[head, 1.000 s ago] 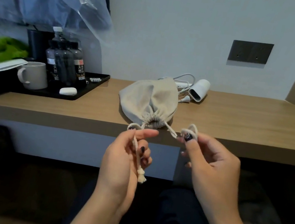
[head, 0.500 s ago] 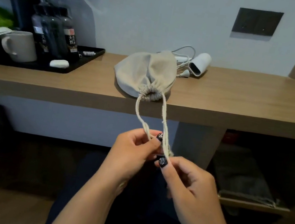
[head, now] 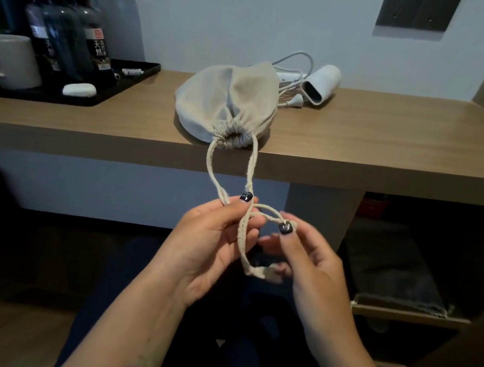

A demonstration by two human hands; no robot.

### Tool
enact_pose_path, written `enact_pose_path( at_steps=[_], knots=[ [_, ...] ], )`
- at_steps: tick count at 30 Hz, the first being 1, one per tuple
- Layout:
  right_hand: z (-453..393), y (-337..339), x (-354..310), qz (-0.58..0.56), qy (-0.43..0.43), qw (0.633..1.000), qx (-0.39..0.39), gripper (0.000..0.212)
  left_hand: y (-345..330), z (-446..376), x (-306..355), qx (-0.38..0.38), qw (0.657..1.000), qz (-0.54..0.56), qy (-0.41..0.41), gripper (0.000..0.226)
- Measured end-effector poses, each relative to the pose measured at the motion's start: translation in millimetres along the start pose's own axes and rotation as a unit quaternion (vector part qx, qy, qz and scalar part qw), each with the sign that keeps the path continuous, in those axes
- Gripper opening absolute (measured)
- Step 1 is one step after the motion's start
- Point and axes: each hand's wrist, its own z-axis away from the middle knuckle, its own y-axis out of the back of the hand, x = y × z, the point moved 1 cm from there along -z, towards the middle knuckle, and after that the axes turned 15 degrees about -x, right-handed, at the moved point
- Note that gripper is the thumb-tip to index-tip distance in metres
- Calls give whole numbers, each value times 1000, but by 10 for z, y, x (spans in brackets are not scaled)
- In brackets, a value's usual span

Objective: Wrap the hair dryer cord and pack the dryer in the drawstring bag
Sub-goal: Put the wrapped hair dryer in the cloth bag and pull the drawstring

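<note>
In the middle of the frame a beige drawstring bag (head: 227, 102) lies on the wooden desk (head: 399, 152), its gathered mouth at the front edge. Two strings (head: 251, 169) hang from the mouth down to the hands. The left hand (head: 208, 242) pinches the strings between thumb and curled fingers. The right hand (head: 310, 265) pinches a loop of string at its thumb tip, the other fingers loosely bent. The white hair dryer (head: 321, 84) lies outside the bag, just behind it on its right, with its cord (head: 296, 64) and plug beside it. At the upper left a black tray (head: 130, 75) holds a mug (head: 11, 61) and dark bottles (head: 63, 35).
</note>
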Motion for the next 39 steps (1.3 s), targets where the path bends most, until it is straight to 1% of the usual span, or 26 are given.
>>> enact_pose_path(
  at_steps=[2, 4, 5, 7, 9, 10, 12, 14, 16, 18, 20, 23, 26, 27, 28, 30, 31, 32, 33, 35, 37, 39],
  knots=[
    [-70, 24, -94, 45, 37, 998, 21, 20, 16, -6, -10, 17, 1000, -8, 1, 16],
    [-113, 24, -206, 90, 68, 993, 15, 18, 41, -6, -24, 39, 999, -24, 1, 17],
    [-128, 21, -266, 89, 78, 993, 9, 17, 55, -3, -31, 53, 998, -46, -1, 17],
    [-163, 7, -390, 65, 93, 993, -12, 16, 84, 4, -41, 88, 986, -141, -14, 16],
    [-206, -39, -506, 45, 98, 993, -51, 13, 95, 20, -36, 121, 961, -246, -39, 18],
    [-232, -71, -554, 45, 97, 992, -72, 10, 90, 30, -26, 127, 950, -280, -50, 18],
    [-309, -143, -614, 52, 96, 989, -95, 8, 82, 41, -5, 116, 940, -316, -58, 17],
    [-411, -209, -636, 52, 112, 988, -97, 7, 97, 32, -16, 107, 936, -329, -59, 18],
    [-540, -261, -643, 73, 139, 983, -92, 8, 128, 9, -34, 120, 938, -318, -70, 18],
    [-693, -276, -638, 114, 148, 978, -94, 9, 130, -13, -22, 130, 942, -303, -68, 18],
    [-836, -254, -621, 173, 133, 971, -99, 7, 105, -25, 14, 126, 949, -280, -62, 19],
    [-956, -175, -556, 303, 146, 935, -113, 4, 80, -24, 80, 105, 966, -229, -57, 16],
    [-963, -69, -448, 442, 173, 869, -138, 9, 104, -4, 111, 83, 978, -187, -43, 16],
    [-949, -42, -425, 474, 173, 852, -144, 11, 135, -11, 108, 88, 977, -187, -48, 18],
    [-931, -23, -414, 491, 166, 842, -149, 13, 175, -23, 98, 106, 970, -210, -60, 19],
    [-906, -18, -411, 501, 146, 837, -162, 15, 268, -68, 72, 162, 932, -306, -103, 27],
    [-895, -34, -416, 502, 143, 836, -166, 16, 300, -93, 59, 182, 915, -338, -127, 31],
    [-882, -57, -420, 499, 149, 838, -166, 16, 324, -113, 50, 195, 906, -346, -145, 33],
    [-871, -80, -421, 487, 158, 844, -159, 17, 348, -128, 43, 199, 907, -338, -155, 34],
    [-861, -116, -428, 436, 165, 876, -121, 19, 389, -141, 32, 192, 918, -311, -153, 32],
    [-873, -139, -441, 353, 134, 922, -85, 19, 407, -133, 20, 174, 928, -297, -141, 26],
    [-894, -146, -442, 283, 93, 952, -73, 18, 423, -121, 16, 159, 933, -294, -136, 21]
  ],
)
